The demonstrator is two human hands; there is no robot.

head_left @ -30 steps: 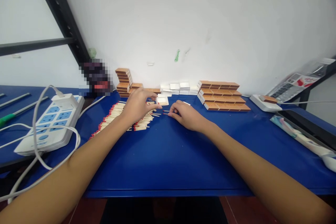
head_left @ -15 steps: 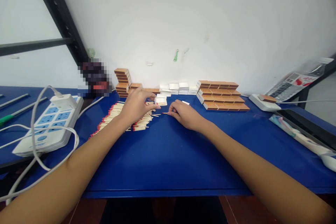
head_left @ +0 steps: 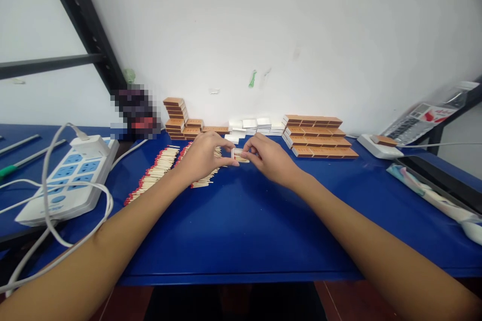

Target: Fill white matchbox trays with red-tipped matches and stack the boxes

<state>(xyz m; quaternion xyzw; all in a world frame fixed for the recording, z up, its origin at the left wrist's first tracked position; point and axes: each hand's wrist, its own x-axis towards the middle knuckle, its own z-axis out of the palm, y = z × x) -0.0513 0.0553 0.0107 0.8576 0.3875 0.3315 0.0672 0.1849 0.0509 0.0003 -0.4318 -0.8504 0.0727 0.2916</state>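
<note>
Between the thumb and fingers of my left hand [head_left: 206,154] is a small white matchbox tray [head_left: 237,152] with matches lying in it. My right hand [head_left: 269,157] is closed in a pinch at the tray's right side. A match is between its fingertips, mostly hidden by the fingers and the tray. Two rows of loose red-tipped matches [head_left: 160,168] lie left of the tray, partly behind my left hand and forearm. Behind the hands, white empty-looking trays [head_left: 249,124] stand stacked along the wall.
Brown matchboxes stand in a stepped stack [head_left: 320,140] at the right and a smaller stack [head_left: 175,115] at the left. A power strip [head_left: 71,175] with looping cables is far left. A phone-like black object [head_left: 440,180] and a plastic bag [head_left: 429,113] lie right.
My left hand has brought the tray right and slightly nearer. My right hand has brought its match to the tray, so the hands now meet there.
</note>
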